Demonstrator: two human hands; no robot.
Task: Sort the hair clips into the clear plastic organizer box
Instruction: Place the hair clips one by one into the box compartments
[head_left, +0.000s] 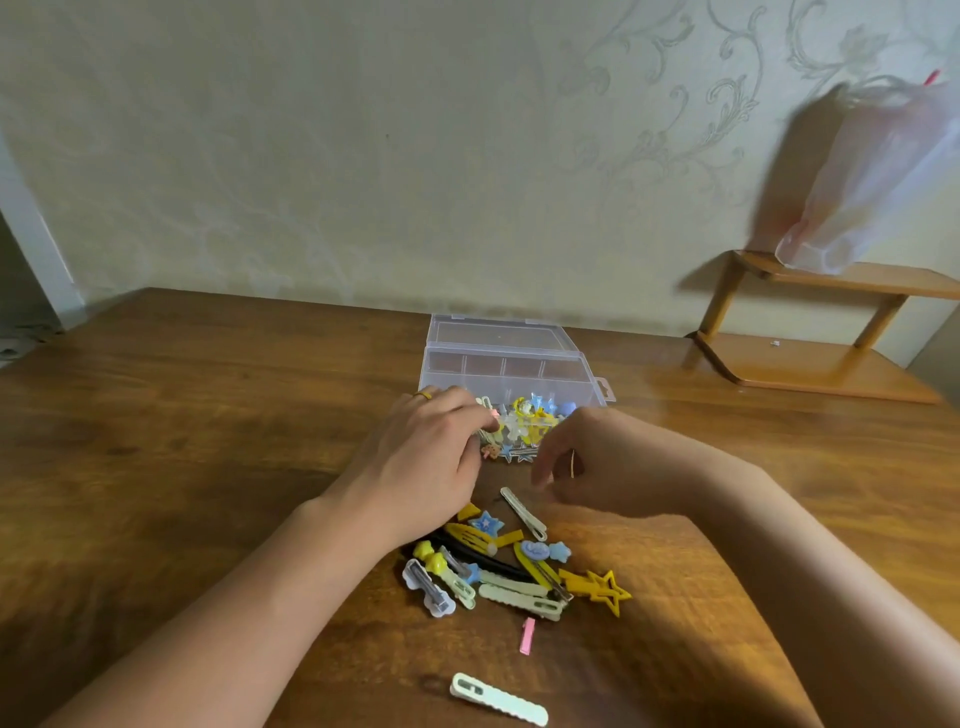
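Sorting is under way: the clear plastic organizer box (511, 364) sits open at the middle of the frame on the wooden tabletop (182, 415), its lid laid back toward the wall, and small star and flower clips already fill the near compartments, while the far row looks bare. The left hand (421, 462) reaches over the box's near left corner, fingers (470, 415) curled down among the clips there; a bit of pink shows at the fingertips, but blur leaves it unclear whether they pinch a clip or only touch one. The right hand (587, 462) hovers just in front of the box, fingers loosely curled and a little apart; I cannot tell whether they hold anything. A pile of hair clips (514, 561) lies low in the middle of the frame, with a pink clip (527, 635) and a pale scalloped clip (498, 699) below it. The next move probably calls for picking one clip from the pile and matching it to a compartment.
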